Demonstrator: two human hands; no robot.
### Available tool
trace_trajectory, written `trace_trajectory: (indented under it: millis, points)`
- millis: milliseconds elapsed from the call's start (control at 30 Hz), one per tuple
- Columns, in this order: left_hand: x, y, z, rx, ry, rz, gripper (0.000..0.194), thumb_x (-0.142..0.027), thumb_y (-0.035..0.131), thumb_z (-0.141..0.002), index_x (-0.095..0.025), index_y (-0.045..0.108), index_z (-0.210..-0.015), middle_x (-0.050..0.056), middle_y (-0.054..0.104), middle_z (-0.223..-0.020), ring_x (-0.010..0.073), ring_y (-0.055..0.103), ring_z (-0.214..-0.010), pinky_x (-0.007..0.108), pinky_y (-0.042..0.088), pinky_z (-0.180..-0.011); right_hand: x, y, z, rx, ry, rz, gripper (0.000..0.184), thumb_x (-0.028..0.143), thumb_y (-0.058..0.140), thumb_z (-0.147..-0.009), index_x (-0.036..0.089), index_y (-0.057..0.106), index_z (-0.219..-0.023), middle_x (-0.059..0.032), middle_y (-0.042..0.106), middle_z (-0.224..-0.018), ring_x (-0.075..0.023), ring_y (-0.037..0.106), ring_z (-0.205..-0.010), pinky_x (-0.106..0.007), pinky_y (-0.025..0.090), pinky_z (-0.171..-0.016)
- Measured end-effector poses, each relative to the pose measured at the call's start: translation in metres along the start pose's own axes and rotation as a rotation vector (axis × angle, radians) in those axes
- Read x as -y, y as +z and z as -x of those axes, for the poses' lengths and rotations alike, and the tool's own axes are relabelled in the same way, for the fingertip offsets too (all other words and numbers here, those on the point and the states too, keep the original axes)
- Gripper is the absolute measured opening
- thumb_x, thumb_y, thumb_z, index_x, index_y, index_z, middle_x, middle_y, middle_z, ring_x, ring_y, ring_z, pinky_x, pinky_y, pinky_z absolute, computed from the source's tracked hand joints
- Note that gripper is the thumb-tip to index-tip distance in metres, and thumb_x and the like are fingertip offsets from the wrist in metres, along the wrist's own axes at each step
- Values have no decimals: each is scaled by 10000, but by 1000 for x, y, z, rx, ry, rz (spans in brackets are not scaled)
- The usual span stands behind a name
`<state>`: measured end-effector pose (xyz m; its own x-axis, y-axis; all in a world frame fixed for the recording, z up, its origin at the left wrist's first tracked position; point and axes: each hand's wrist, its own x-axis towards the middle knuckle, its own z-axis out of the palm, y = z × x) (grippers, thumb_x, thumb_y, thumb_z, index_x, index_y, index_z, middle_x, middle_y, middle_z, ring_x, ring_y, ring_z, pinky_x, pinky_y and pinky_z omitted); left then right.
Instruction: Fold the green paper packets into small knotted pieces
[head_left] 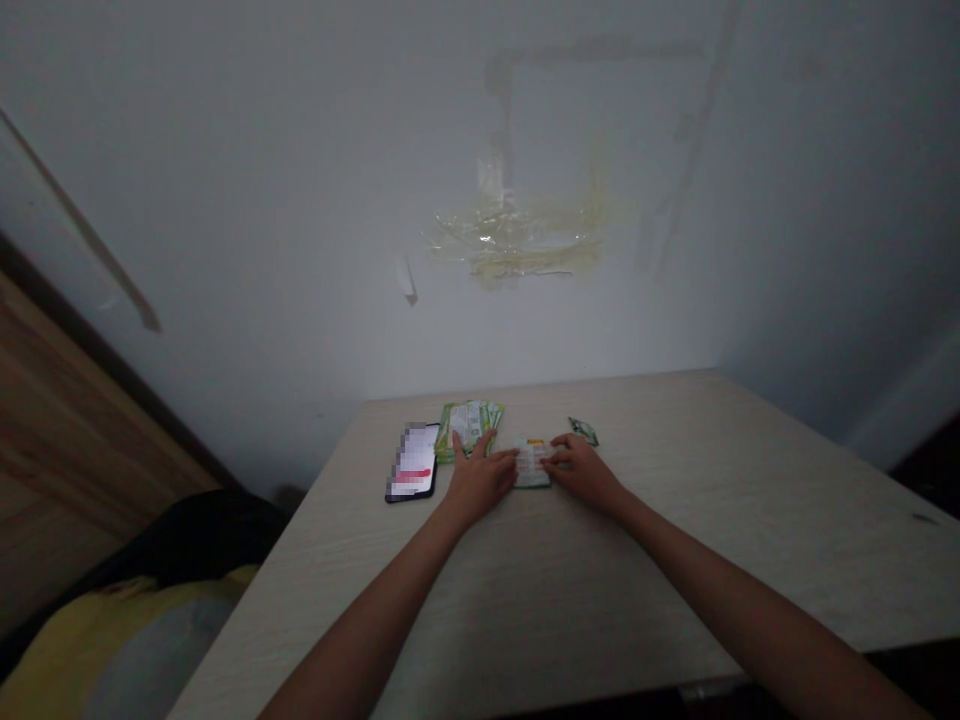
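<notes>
A small white and green packet (532,466) with an orange patch at its top lies on the table between my hands. My left hand (478,484) is open, its fingers spread. Two of its fingers reach onto the near part of a pile of green and white packets (466,425), while its right side touches the small packet's left edge. My right hand (583,473) is closed at the right edge of the small packet, with its fingers curled against it. Just beyond my right hand lies a small dark green and white sachet (583,431).
A phone (414,462) with a lit screen lies left of the pile. The pale wooden table (750,500) meets a wall (300,200) with tape remnants (517,240). Yellow and grey cloth (135,650) lies beyond the table's left edge, near a wooden panel (67,430).
</notes>
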<state>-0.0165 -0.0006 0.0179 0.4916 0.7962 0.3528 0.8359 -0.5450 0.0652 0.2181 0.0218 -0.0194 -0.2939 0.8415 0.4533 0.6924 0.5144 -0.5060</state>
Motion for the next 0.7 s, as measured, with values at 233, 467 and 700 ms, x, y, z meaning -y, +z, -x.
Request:
trace_trajectory:
  millis: [233, 467, 700]
  points:
    - [2, 2, -1, 47, -22, 44, 339, -377, 483, -923, -370, 566, -1251, -6, 664, -1236, 307, 301, -1400, 758, -134, -1025, -1, -2, 0, -15, -35, -37, 70, 241, 687, -792, 202, 743, -808, -94, 601, -1070, -231, 566, -1026, -421, 450, -946]
    - [3, 1, -1, 84, -33, 73, 338, -394, 464, -936, -417, 541, -1264, -26, 640, -1273, 280, 327, -1391, 748, -123, -1031, 4, -6, -1, -3, -9, 37, 129, 279, 659, -809, 187, 725, -747, -106, 608, -1103, -236, 571, -1036, -401, 449, -943]
    - [2, -3, 0, 102, -31, 71, 321, -400, 476, -931, -465, 570, -1232, -47, 615, -1307, 297, 327, -1386, 726, -98, -1054, 9, -10, -2, 10, -99, 58, 143, 248, 618, -837, 191, 722, -758, -87, 637, -1019, -203, 593, -960, -364, 464, -902]
